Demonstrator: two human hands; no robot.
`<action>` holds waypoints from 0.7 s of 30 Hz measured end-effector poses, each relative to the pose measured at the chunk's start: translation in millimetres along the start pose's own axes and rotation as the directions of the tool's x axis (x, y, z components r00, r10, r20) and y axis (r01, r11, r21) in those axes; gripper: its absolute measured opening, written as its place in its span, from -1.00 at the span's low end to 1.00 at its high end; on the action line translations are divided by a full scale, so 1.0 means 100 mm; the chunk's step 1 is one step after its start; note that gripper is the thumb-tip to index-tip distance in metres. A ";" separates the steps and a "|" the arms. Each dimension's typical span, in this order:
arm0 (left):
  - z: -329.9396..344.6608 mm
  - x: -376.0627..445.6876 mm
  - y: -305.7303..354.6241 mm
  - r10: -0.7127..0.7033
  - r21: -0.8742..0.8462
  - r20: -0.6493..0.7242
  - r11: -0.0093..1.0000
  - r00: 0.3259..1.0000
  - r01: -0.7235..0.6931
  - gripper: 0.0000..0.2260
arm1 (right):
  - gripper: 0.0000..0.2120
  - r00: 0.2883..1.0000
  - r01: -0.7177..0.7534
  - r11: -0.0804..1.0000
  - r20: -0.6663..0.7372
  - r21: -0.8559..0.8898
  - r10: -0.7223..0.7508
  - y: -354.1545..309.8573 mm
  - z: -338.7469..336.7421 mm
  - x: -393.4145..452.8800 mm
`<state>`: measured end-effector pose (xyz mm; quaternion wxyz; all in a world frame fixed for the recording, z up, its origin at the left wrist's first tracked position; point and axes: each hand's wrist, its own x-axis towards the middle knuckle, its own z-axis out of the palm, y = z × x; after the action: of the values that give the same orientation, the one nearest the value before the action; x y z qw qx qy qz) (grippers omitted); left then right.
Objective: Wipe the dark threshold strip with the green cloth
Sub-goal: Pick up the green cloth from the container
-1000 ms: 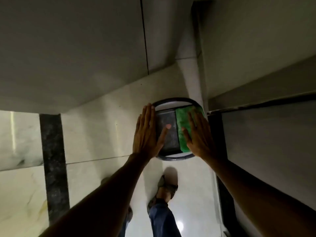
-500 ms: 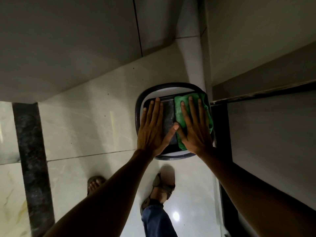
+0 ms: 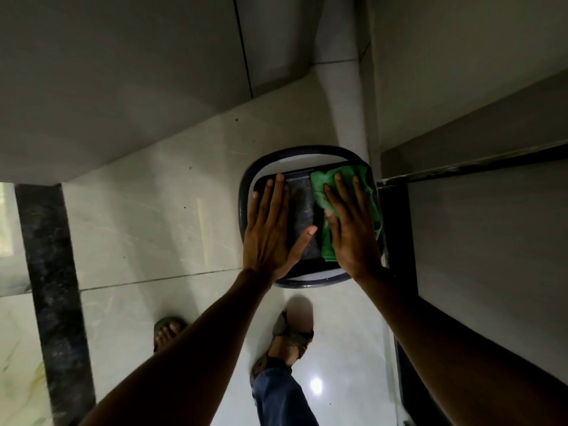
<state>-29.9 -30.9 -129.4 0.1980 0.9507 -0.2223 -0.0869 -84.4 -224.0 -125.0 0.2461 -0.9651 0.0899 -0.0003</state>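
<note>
Seen from the head camera, which looks down past two bare forearms:

Surface: a small raised stand with a dark rounded frame (image 3: 243, 207), a pale top and a dark speckled stone slab (image 3: 302, 216) set in the middle; whether this slab is the threshold strip named in the task cannot be told.

Cloth: a bright green crumpled cloth (image 3: 321, 192) lies on the right part of the dark slab, reaching its far right corner and running back toward the near edge.

Right hand: the right hand (image 3: 350, 229) lies flat, palm down, on the green cloth with fingers spread and pointing away from the person; the grip is fully splayed, pressing on the cloth and not closed around it.

Left hand: the left hand (image 3: 270, 229) lies flat, palm down, on the left part of the slab, fingers straight, thumb stretched toward the cloth and just short of it; the grip is wide and has hold of nothing.

Floor: glossy pale marble-look floor tiles (image 3: 147, 210) with a dark speckled stone band (image 3: 52, 290) running across them at the left, well apart from the stand.

Feet: two sandalled feet (image 3: 292, 336) stand on the floor below the stand, one with a blue trouser leg (image 3: 279, 398).

Right edge: a dark frame (image 3: 396, 222) stands just beside the stand.
</note>
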 end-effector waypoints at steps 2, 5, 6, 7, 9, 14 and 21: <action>-0.02 -0.01 0.00 0.003 -0.009 0.012 1.000 1.000 -0.003 -0.10 | -0.54 0.999 -0.035 0.996 -0.009 0.077 0.035 -0.04 -0.04 0.01; -0.10 -0.02 0.00 0.010 -0.051 0.059 0.999 0.998 -0.007 -0.09 | -0.57 0.983 -0.179 0.949 0.016 0.260 0.181 -0.21 -0.15 0.07; -0.15 -0.02 0.00 0.016 -0.069 0.070 0.998 0.997 -0.011 -0.09 | -0.57 0.971 -0.230 0.923 0.010 0.308 0.239 -0.29 -0.19 0.09; -0.20 -0.03 0.01 0.023 -0.088 0.077 0.996 0.997 -0.016 -0.09 | -0.58 0.954 -0.280 0.899 -0.003 0.337 0.299 -0.35 -0.22 0.11; -0.30 -0.06 -0.01 0.027 -0.111 0.077 0.994 0.997 -0.019 -0.09 | -0.59 0.882 -0.436 0.813 0.001 0.385 0.472 -0.47 -0.29 0.14; -0.63 -0.16 -0.11 -0.044 -0.115 0.097 0.992 0.994 0.055 -0.08 | -0.62 0.669 -0.610 0.424 0.148 0.669 0.729 -0.86 -0.60 0.21; -1.19 -0.50 -0.40 -0.194 -0.156 0.121 0.965 0.974 0.211 -0.13 | -0.63 0.494 -0.619 -0.144 0.526 0.772 0.693 -1.33 -0.83 0.29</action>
<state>-28.7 64.9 -33.7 0.2557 0.9425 -0.1258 -0.1747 -36.2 -153.2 9.6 0.7040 -0.4463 0.5509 0.0412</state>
